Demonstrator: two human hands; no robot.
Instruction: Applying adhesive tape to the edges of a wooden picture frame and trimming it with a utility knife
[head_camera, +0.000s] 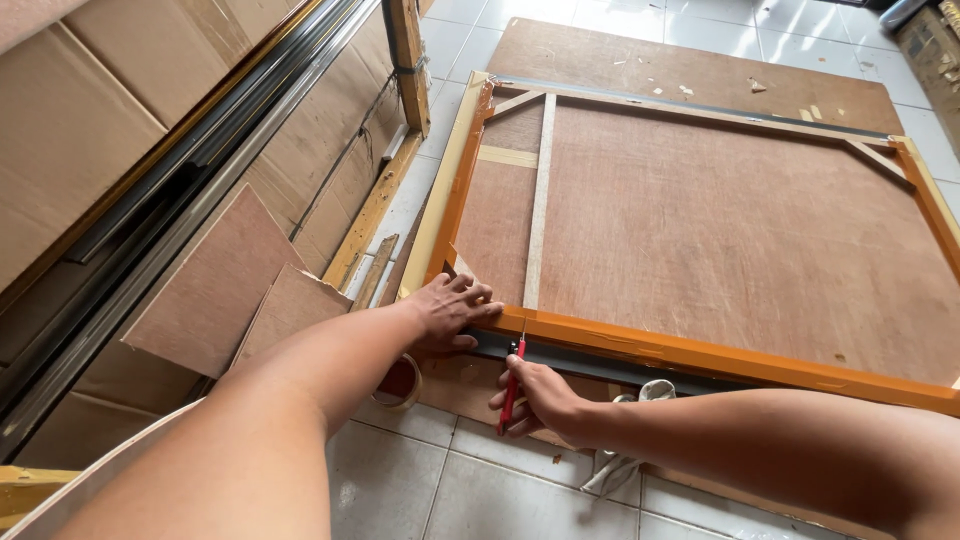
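A large frame with an orange taped border (700, 355) lies face down on a plywood sheet on the tiled floor, its brown backing board (730, 230) facing up. My left hand (452, 308) presses flat on the frame's near left corner, fingers spread over the orange tape. My right hand (535, 398) grips a red utility knife (512, 385) upright, its tip against the dark near edge of the frame just below the orange border.
A roll of tape (402, 383) sits on the floor under my left forearm. A white rag (625, 455) lies by my right wrist. Plywood offcuts (215, 285) and cardboard sheets (70, 120) lean at the left, with wooden bars (372, 212) beside them.
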